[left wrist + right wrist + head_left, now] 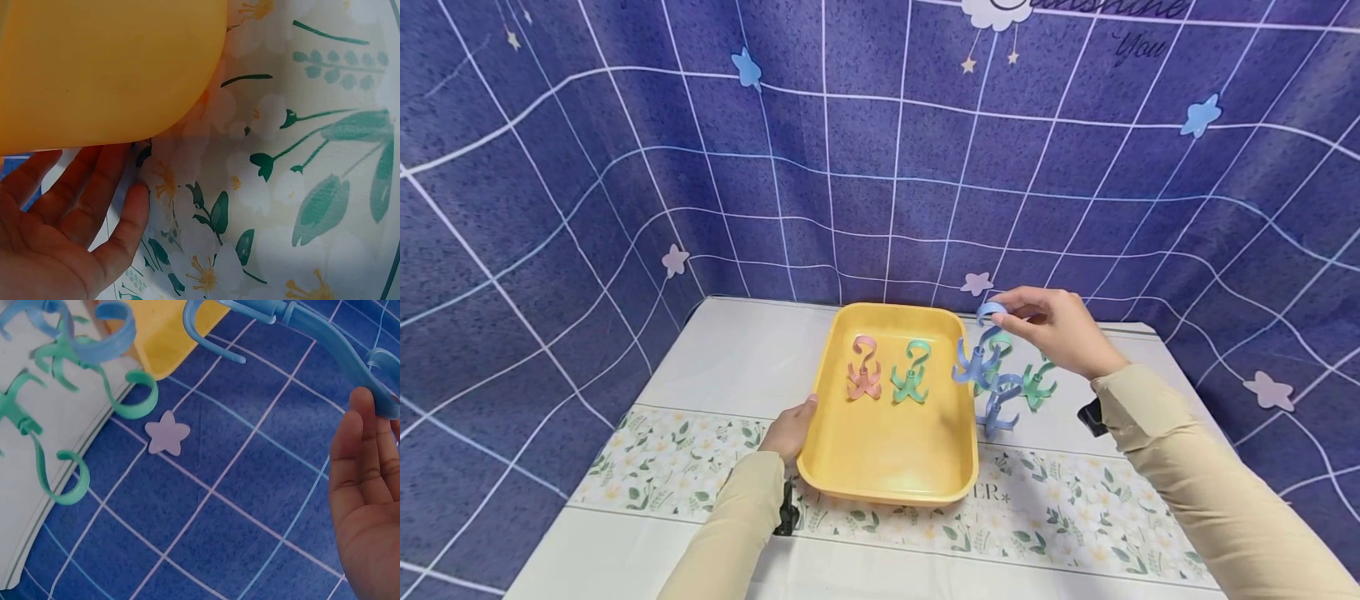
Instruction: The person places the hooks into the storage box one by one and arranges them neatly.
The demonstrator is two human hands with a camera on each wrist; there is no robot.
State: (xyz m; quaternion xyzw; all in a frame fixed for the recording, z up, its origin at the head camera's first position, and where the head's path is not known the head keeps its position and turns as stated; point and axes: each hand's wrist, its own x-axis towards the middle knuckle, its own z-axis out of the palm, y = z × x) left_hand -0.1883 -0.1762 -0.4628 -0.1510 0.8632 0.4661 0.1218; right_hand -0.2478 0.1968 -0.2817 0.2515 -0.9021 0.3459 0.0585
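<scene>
My right hand [1048, 325] pinches the curved top of a blue multi-prong hanging hook [977, 363]. It hangs above the tray's right rim, prongs down. In the right wrist view, fingertips [361, 403] press its curved stem. My left hand [788, 429] touches the left side of a yellow tray [895, 442]; its loosely straight fingers [112, 169] reach under the tray's edge in the left wrist view. Inside the tray lie a pink hook [864, 382] and a green hook [909, 385], side by side.
Right of the tray lie another blue hook [996, 412] and a green hook [1037, 383]. A further green hook [62, 353] is partly hidden in the head view. A white floral cloth [700, 450] covers the table; a blue grid-patterned curtain [880, 150] surrounds its back and sides.
</scene>
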